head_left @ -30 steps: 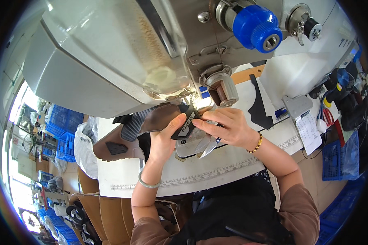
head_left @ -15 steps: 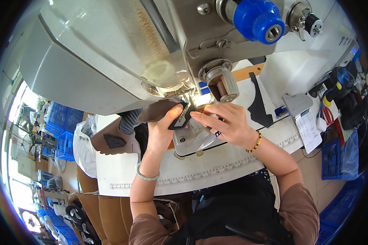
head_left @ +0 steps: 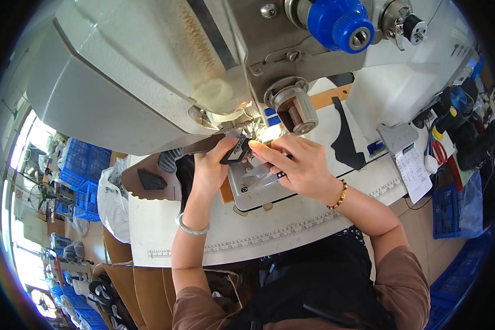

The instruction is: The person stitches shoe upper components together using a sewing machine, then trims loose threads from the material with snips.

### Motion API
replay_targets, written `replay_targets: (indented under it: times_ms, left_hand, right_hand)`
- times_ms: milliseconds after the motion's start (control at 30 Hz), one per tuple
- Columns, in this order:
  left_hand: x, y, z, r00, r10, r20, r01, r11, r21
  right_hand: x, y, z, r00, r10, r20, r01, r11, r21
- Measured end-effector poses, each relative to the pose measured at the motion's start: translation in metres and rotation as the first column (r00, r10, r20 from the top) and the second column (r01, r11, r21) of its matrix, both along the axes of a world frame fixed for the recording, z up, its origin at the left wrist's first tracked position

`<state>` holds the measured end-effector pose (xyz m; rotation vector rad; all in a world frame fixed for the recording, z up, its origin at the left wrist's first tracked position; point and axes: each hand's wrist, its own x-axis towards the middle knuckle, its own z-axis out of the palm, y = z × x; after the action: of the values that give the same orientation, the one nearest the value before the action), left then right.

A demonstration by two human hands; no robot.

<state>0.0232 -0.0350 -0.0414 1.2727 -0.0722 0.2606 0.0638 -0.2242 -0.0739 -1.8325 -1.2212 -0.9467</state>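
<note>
A black patch (head_left: 236,152) with light lettering is pinched at its edge by my left hand (head_left: 210,168), thumb on top. It lies under the lit needle area of a sewing machine (head_left: 121,82) and joins a larger dark shoe-like piece that is partly hidden. Tucked in my right hand (head_left: 301,165) is a small pointed metal tool (head_left: 258,170) with a dark, dotted handle; its exact kind is unclear. The right index fingertip meets the patch's right edge. Below both hands is the machine's clear-topped plate (head_left: 261,190).
Left on the white table (head_left: 165,231) lies a brown piece with a dark cut-out (head_left: 151,180). A black strip (head_left: 346,137) lies right of the machine. Further right are a paper-bearing clip (head_left: 410,170) and red-handled scissors (head_left: 439,152). A ruler scale (head_left: 269,238) follows the front edge.
Both hands have shifted slightly left, and the patch has moved with them and turned closer to level. The tool's blade now points left, below the patch. The view has shifted a little.
</note>
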Motion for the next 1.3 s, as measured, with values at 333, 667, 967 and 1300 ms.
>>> replay_targets:
  times_ms: [333, 667, 967, 1300]
  left_hand:
    - [-0.001, 0.018, -0.004, 0.989, -0.042, -0.141, 0.011, 0.976, -0.216]
    - [-0.063, -0.040, -0.024, 0.921, 0.349, -0.170, -0.386, 0.871, -0.303]
    - [-0.069, -0.070, -0.031, 0.921, 0.339, -0.191, -0.388, 0.837, -0.386]
    - [-0.237, -0.034, 0.062, 0.927, -0.231, 0.295, 0.044, 0.849, 0.526]
  right_hand:
    - [-0.009, 0.008, -0.008, 0.985, 0.161, -0.063, -0.154, 0.983, 0.098]
    - [-0.040, 0.039, 0.006, 0.188, 0.600, -0.777, -0.075, 0.798, 0.598]
    - [-0.043, 0.037, -0.003, 0.178, 0.695, -0.696, -0.012, 0.709, 0.705]
    - [-0.040, 0.030, 0.007, 0.119, 0.664, -0.738, -0.026, 0.745, 0.666]
